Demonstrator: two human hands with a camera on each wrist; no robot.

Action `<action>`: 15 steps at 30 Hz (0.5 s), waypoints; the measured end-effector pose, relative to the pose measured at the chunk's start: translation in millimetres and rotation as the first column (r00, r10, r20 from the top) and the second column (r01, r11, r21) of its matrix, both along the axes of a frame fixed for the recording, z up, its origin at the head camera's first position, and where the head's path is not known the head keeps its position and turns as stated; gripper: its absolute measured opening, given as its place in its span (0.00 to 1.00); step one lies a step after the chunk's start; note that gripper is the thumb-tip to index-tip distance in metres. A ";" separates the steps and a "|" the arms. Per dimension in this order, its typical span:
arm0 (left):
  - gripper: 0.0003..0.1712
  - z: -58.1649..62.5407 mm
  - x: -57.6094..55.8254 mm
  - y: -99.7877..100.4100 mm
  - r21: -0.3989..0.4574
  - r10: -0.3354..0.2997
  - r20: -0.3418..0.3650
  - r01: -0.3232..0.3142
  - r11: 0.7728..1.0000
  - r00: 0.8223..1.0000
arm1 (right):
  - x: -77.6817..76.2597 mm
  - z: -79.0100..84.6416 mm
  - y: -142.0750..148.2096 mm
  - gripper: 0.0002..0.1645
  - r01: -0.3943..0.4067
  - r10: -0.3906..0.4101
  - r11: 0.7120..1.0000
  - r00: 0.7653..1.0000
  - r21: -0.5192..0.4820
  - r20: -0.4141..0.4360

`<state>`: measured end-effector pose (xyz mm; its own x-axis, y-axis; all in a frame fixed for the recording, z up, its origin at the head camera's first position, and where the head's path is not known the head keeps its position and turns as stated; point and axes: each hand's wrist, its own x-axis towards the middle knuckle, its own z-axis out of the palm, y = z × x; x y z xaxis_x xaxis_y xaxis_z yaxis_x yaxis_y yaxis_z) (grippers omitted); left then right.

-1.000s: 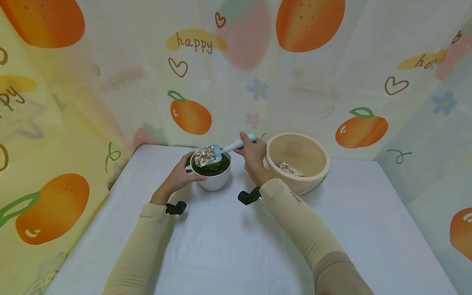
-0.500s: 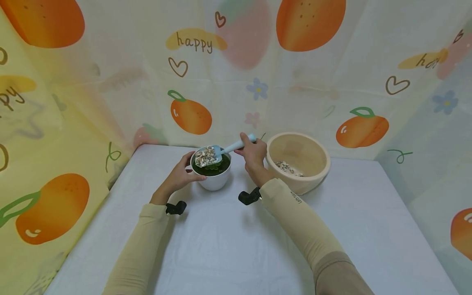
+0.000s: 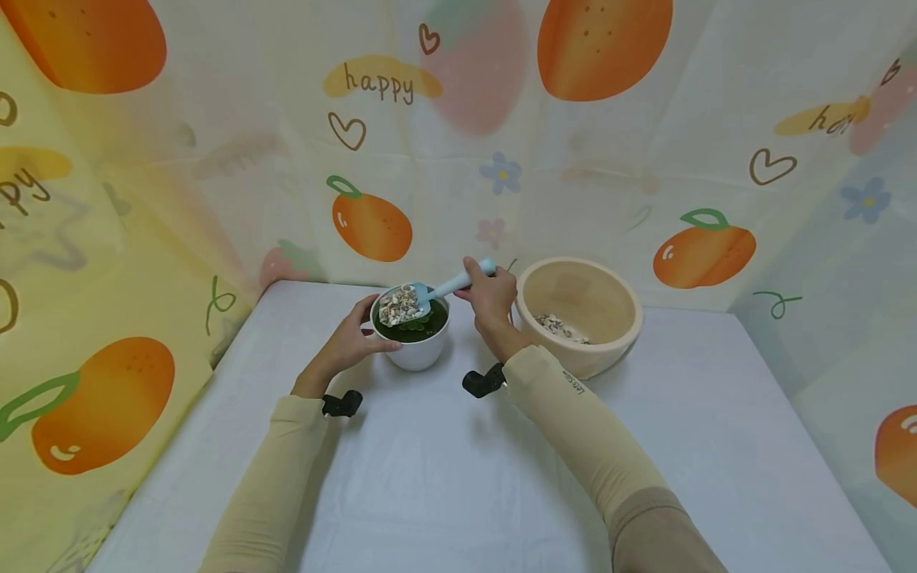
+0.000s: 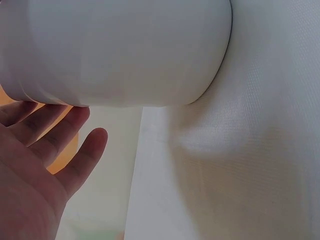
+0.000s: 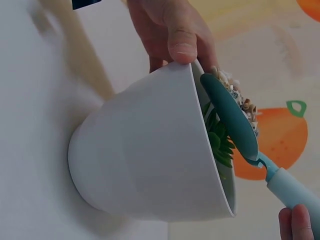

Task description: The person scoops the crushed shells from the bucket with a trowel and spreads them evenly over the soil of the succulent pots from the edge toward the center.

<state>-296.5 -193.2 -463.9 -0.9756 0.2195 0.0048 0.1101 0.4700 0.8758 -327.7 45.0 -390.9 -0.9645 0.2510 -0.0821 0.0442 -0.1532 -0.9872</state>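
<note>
1. Right hand point(image 3: 493, 304) pinches trowel point(image 3: 450, 286) by its handle point(image 5: 293, 190), blade point(image 5: 230, 117) over white pot point(image 3: 418, 356), left of bowl point(image 3: 602, 298).
2. My left hand point(image 3: 349, 341) clasps white pot, fingers spread.
3. I judge trowel light, stiff, gravel point(image 3: 399, 305) spill-prone; hold mid-handle.

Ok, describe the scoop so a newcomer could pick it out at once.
On the white-covered table, a white pot stands left of the larger beige bowl. Over that pot's mouth, in the right hand, is the scoop, heaped with gravel. Unlike both vessels, it is blue with a slim handle.
</note>
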 end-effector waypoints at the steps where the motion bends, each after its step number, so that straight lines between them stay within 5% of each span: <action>1: 0.61 -0.3 -0.1 -0.1 0.002 0.000 0.001 0.000 1.000 1.000 | 0.1 -0.2 -0.1 0.20 0.000 0.000 1.000 1.000 0.003 -0.001; 15: 0.61 -0.4 -1.2 -1.1 0.003 0.005 0.013 -0.005 1.000 1.000 | 2.0 2.0 -2.4 0.19 -0.004 0.004 0.999 1.000 0.034 -0.006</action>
